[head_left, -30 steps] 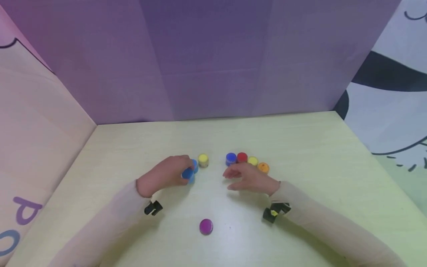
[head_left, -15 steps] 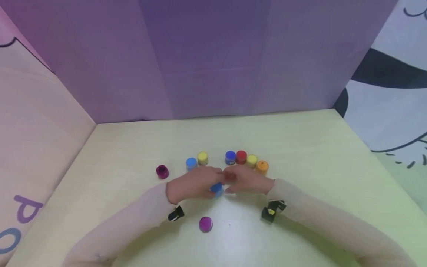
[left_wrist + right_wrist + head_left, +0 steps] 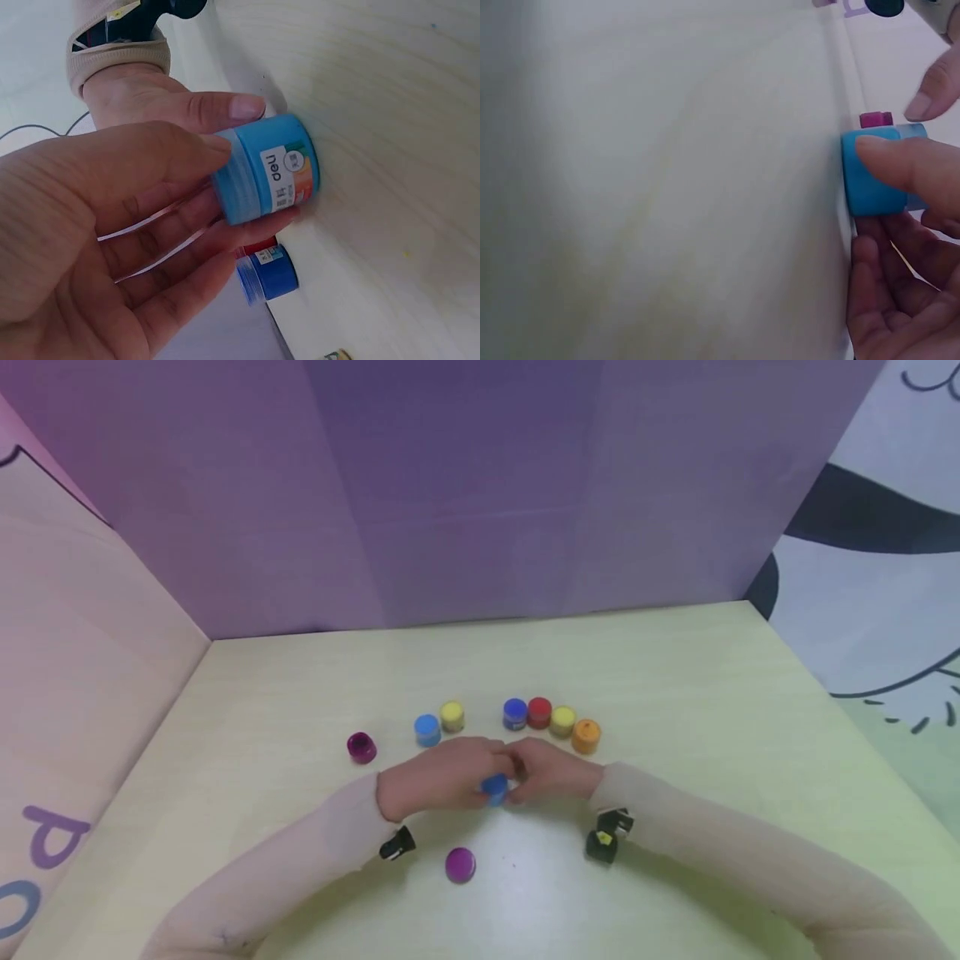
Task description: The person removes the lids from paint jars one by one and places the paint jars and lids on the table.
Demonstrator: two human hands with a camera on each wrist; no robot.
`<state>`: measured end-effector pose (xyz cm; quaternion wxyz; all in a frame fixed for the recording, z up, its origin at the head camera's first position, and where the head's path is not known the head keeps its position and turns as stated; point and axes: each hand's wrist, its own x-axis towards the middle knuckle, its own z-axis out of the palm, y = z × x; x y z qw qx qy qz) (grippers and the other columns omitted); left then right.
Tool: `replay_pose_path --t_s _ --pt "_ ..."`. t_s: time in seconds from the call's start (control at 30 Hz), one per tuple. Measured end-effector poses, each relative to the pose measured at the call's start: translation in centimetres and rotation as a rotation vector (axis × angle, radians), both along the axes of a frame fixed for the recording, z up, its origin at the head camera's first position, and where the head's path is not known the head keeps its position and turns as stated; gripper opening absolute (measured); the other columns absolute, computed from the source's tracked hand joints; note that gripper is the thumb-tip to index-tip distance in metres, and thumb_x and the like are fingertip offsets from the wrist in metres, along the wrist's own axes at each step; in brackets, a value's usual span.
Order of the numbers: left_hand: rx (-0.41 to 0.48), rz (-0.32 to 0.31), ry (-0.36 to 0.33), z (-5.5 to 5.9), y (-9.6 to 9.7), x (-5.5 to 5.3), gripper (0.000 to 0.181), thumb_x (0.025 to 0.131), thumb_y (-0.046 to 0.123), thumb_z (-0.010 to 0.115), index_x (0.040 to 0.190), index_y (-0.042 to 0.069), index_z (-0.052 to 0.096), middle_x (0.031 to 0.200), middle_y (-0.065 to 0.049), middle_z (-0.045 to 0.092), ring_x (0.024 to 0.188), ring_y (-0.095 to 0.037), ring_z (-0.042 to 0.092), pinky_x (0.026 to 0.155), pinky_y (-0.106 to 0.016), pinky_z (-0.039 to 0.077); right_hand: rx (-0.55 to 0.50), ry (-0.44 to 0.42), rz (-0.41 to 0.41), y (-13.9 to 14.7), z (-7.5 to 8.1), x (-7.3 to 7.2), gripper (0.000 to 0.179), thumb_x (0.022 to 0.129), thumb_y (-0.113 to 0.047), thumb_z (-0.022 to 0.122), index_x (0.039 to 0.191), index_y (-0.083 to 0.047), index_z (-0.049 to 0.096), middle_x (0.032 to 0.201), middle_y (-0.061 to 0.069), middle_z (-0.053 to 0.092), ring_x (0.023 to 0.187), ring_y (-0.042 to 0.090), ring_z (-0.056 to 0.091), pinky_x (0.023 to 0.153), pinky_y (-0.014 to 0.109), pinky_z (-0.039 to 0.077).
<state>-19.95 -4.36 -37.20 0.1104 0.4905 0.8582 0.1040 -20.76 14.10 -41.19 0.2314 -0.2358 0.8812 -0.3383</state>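
Note:
Both hands meet over the middle of the table around a light blue paint jar (image 3: 495, 788). My left hand (image 3: 442, 770) holds it from the left; in the left wrist view its thumb lies on the pale translucent end of the jar (image 3: 274, 169), whose label shows. My right hand (image 3: 558, 768) grips from the right; the right wrist view has its thumb on the jar's blue part (image 3: 874, 184), fingers curled below. A purple round lid (image 3: 461, 865) lies in front of the hands. Left of them stands a dark magenta jar (image 3: 362, 748) with a hollow top.
Behind the hands stand a light blue jar (image 3: 427, 730) and a yellow jar (image 3: 452, 716). Farther right, a dark blue jar (image 3: 515, 714), a red jar (image 3: 539, 712), another yellow jar (image 3: 563, 722) and an orange jar (image 3: 587, 737) form a row. A purple backdrop (image 3: 465, 510) rises behind the table.
My left hand has carried the light blue jar rightward from beside the other jars to the centre. My right hand has closed in on it, and the magenta jar has come into view.

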Motion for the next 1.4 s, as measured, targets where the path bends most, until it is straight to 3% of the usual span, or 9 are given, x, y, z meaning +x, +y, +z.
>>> replay_pose_path --t_s 0.4,0.7,0.87,1.03,1.23,1.4 --pt "0.021 -0.056 0.047 -0.2 -0.7 0.1 0.037 0.083 0.010 0.071 0.119 0.009 0.064 0.115 -0.004 0.065 0.104 -0.017 0.060 0.089 -0.022 0.047 -0.034 0.033 0.018 -0.5 -0.4 0.2 0.050 0.072 -0.019 0.081 0.116 -0.005 0.061 0.104 0.000 0.064 0.096 0.013 0.057 0.091 0.034 0.046" --pt "-0.008 -0.060 0.143 -0.7 -0.6 0.6 0.031 0.088 0.014 0.066 0.118 0.008 0.063 0.108 -0.004 0.065 0.098 -0.015 0.060 0.085 -0.019 0.047 -0.025 0.043 0.000 -0.6 -0.6 0.6 0.049 0.073 -0.022 0.080 0.116 -0.009 0.060 0.105 -0.002 0.063 0.097 0.013 0.056 0.092 0.035 0.046" --pt "0.016 -0.017 0.145 -0.9 -0.5 0.9 0.031 0.089 0.016 0.065 0.118 0.007 0.063 0.103 -0.004 0.065 0.092 -0.014 0.060 0.081 -0.019 0.048 -0.038 0.054 -0.007 -0.7 -0.4 0.8 0.047 0.073 -0.019 0.080 0.115 -0.008 0.060 0.107 0.000 0.063 0.102 0.016 0.057 0.095 0.037 0.044" --pt "0.043 0.102 0.122 -1.2 -0.4 1.2 0.026 0.086 0.021 0.069 0.108 0.008 0.066 0.086 -0.001 0.063 0.074 -0.010 0.055 0.067 -0.017 0.045 -0.062 0.054 0.001 -0.9 -0.4 0.9 0.046 0.074 -0.016 0.079 0.114 -0.007 0.060 0.110 0.002 0.063 0.107 0.018 0.057 0.098 0.038 0.043" --pt "0.013 0.238 0.207 -1.9 -0.1 2.0 0.026 0.086 0.033 0.068 0.092 0.007 0.065 0.069 0.002 0.050 0.062 -0.011 0.042 0.055 -0.018 0.036 -0.043 0.078 0.014 -1.1 -0.3 0.9 0.038 0.076 -0.015 0.078 0.110 -0.009 0.062 0.102 -0.002 0.063 0.096 0.014 0.057 0.092 0.035 0.046" --pt "0.051 0.251 0.242 -2.0 -0.3 2.2 0.035 0.085 0.041 0.067 0.095 0.008 0.064 0.071 0.002 0.050 0.065 -0.011 0.043 0.057 -0.018 0.037 -0.024 0.150 0.036 -0.9 -0.5 0.8 0.037 0.074 -0.017 0.079 0.107 -0.008 0.063 0.096 -0.002 0.064 0.089 0.011 0.056 0.087 0.031 0.047"
